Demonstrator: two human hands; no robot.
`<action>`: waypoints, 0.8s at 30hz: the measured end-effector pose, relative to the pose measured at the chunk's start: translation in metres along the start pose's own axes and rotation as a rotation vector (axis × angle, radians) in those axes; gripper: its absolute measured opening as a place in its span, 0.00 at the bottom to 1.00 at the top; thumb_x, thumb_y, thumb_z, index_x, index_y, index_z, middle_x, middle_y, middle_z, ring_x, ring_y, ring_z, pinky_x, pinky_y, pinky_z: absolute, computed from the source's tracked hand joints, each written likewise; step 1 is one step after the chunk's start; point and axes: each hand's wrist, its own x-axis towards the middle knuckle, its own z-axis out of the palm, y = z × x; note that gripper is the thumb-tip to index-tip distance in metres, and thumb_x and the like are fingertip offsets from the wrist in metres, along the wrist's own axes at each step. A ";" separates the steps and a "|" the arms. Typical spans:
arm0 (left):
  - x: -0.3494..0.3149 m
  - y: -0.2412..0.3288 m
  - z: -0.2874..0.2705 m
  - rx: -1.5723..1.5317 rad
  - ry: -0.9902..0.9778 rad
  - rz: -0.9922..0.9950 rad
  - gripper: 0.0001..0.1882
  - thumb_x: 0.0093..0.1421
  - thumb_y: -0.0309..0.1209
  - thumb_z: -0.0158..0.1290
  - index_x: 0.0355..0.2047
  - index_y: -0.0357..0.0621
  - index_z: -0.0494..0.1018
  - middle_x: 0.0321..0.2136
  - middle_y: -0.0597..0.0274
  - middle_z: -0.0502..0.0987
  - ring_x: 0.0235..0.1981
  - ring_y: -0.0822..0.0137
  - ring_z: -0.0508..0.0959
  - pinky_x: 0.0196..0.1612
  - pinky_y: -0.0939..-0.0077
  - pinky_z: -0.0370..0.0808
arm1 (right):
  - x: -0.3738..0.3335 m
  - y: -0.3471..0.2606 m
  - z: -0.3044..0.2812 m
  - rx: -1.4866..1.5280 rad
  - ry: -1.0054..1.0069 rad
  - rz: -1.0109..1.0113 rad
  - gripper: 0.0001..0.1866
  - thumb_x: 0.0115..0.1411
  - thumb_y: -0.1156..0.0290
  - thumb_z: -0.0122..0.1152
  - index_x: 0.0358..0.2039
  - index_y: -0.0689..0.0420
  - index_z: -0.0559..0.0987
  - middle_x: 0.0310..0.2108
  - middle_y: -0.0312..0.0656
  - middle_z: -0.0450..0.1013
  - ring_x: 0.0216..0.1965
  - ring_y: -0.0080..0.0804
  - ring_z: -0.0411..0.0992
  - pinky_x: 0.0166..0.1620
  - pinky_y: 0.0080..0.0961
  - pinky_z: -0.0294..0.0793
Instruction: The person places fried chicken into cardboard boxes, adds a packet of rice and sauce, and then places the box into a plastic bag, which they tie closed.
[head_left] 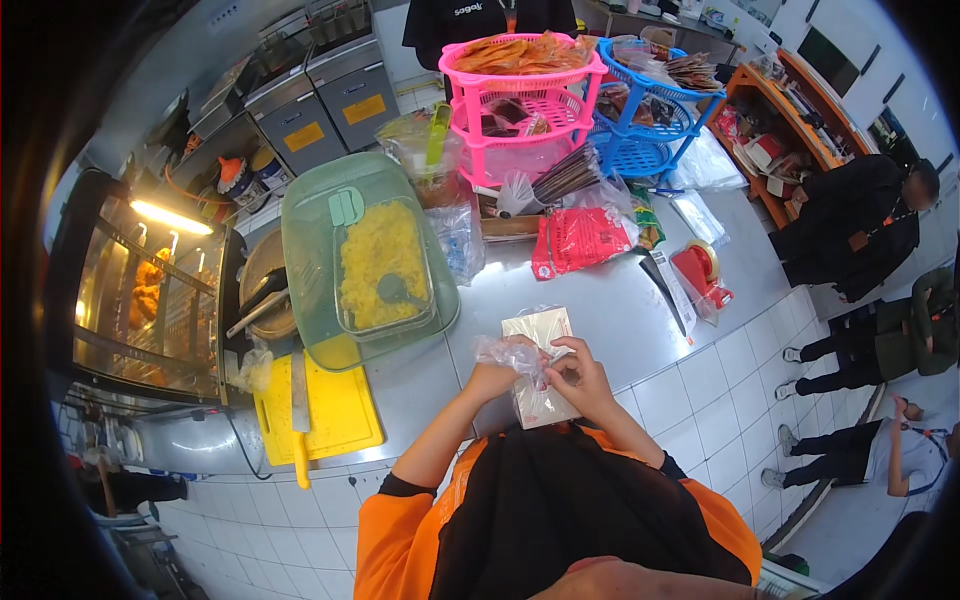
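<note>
Near the front edge of the steel table, in front of my body, lies a pale cardboard box (pixel 546 404). Thin clear plastic (pixel 508 352) is bunched up over it; whether it is a bag or a glove I cannot tell. My left hand (pixel 496 378) is closed at this plastic, its fingers partly covered by the crumpled folds. From the other side my right hand (pixel 580 378) pinches the plastic with thumb and fingers, close to the left fingertips. Both hands are above the box, and its far end shows beyond them.
To the left stand a green tub (pixel 300 235) holding a container of yellow rice (pixel 385 255), a yellow cutting board (pixel 345 405) with a knife (pixel 300 420), and a lit display case (pixel 150 290). Ahead are pink (pixel 520 100) and blue racks (pixel 650 130), a red packet (pixel 580 240), and a tape dispenser (pixel 704 270).
</note>
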 end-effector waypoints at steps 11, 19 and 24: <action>-0.002 -0.024 -0.005 -0.004 -0.138 0.072 0.05 0.52 0.28 0.58 0.29 0.41 0.75 0.29 0.62 0.77 0.33 0.69 0.76 0.38 0.74 0.72 | -0.002 0.012 0.005 0.003 0.114 -0.020 0.23 0.57 0.78 0.58 0.51 0.58 0.61 0.25 0.40 0.76 0.29 0.21 0.74 0.35 0.17 0.71; -0.011 -0.011 0.008 0.695 -0.028 0.731 0.07 0.46 0.27 0.57 0.28 0.46 0.74 0.26 0.63 0.74 0.29 0.61 0.74 0.32 0.72 0.71 | 0.010 -0.004 -0.023 -0.394 -0.134 -0.188 0.06 0.54 0.69 0.58 0.29 0.57 0.78 0.30 0.41 0.76 0.35 0.42 0.73 0.41 0.34 0.70; -0.017 0.002 0.021 0.811 0.076 0.629 0.07 0.45 0.27 0.55 0.27 0.45 0.71 0.24 0.62 0.71 0.29 0.59 0.72 0.32 0.71 0.70 | 0.032 -0.004 -0.049 -0.951 -0.238 -0.428 0.03 0.53 0.73 0.54 0.28 0.56 0.76 0.26 0.43 0.73 0.31 0.42 0.71 0.38 0.37 0.67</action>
